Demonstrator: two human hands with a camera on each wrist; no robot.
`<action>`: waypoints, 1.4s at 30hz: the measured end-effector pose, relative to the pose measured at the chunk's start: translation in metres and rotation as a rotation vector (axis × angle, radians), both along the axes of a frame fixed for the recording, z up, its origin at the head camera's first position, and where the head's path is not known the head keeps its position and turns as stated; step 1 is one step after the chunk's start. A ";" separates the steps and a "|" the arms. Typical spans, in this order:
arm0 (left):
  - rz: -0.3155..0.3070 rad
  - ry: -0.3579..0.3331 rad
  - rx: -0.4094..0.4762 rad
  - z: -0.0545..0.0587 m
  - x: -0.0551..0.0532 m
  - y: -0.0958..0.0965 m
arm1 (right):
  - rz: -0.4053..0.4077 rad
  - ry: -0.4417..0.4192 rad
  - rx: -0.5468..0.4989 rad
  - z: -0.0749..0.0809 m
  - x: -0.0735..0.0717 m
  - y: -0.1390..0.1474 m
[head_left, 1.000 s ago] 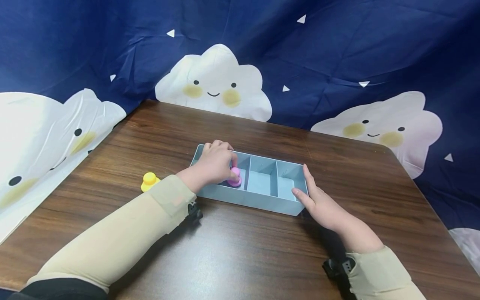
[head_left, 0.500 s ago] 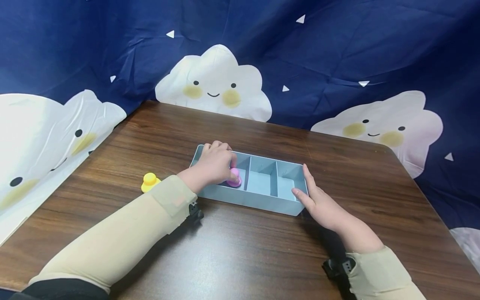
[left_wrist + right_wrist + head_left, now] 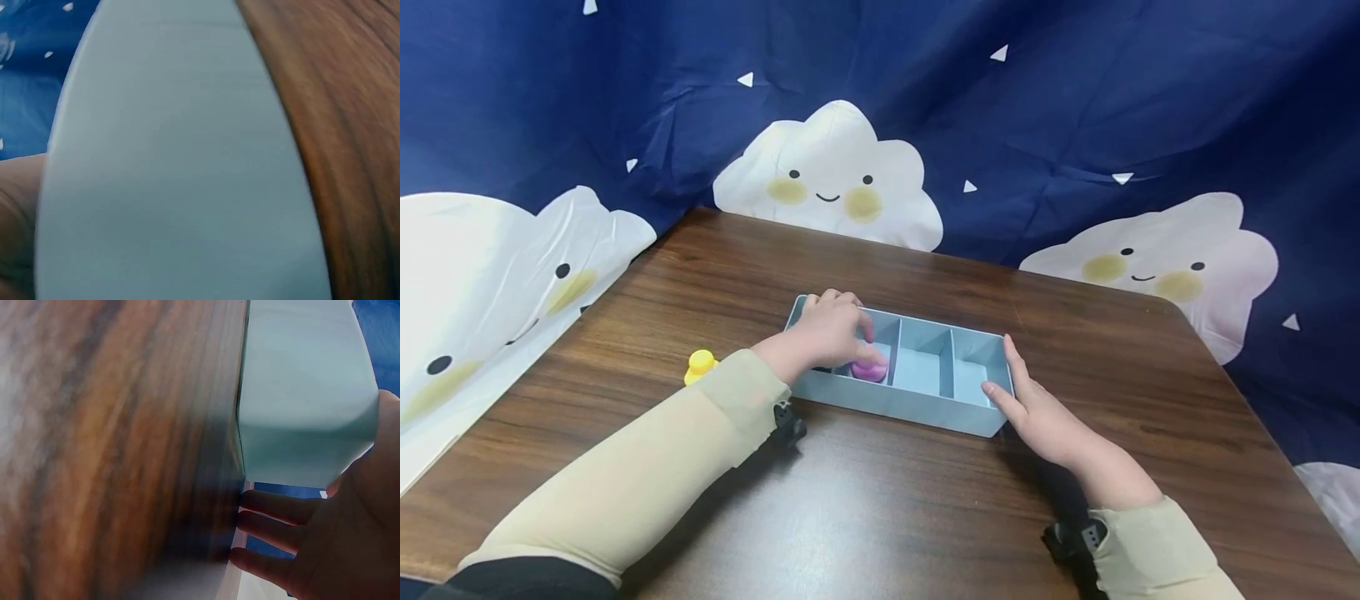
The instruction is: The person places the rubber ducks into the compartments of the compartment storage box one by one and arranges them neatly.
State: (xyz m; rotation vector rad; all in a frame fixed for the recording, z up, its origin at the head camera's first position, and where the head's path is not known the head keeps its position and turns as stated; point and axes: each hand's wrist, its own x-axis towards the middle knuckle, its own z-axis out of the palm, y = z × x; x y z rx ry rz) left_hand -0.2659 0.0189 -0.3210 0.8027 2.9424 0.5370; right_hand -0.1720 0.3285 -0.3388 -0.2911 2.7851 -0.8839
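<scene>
A light blue divided box (image 3: 895, 404) stands on the wooden table. My left hand (image 3: 831, 329) reaches into its left part, with thumb and index finger around a small purple knobbed toy (image 3: 868, 372); the thumb lies across the toy, hiding part of it. My right hand (image 3: 1041, 417) grips the box's right end, thumb over the rim and index finger along the end wall. In the right wrist view the other fingers (image 3: 272, 531) stretch out under the box's corner. The left wrist view is filled mostly by the box's long side (image 3: 175, 150).
A yellow knobbed toy (image 3: 701, 365) sits on the table (image 3: 880, 500) left of the box, partly behind the left sleeve. Behind the table hangs a dark blue cloth (image 3: 985, 108) printed with smiling clouds.
The purple toy has tipped within its compartment, and my left thumb has shifted right across it. The right hand and the box keep their places; the head view has tilted slightly.
</scene>
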 end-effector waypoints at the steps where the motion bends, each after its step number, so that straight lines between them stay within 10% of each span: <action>1: -0.002 -0.009 0.026 0.000 -0.001 -0.001 | 0.000 -0.002 -0.001 -0.001 0.000 0.000; 8: -0.017 -0.036 0.146 0.013 -0.005 -0.011 | -0.003 -0.004 0.000 0.000 -0.002 0.001; 42: -0.078 -0.025 -0.014 0.005 -0.003 -0.002 | 0.000 0.001 -0.007 -0.001 -0.001 0.000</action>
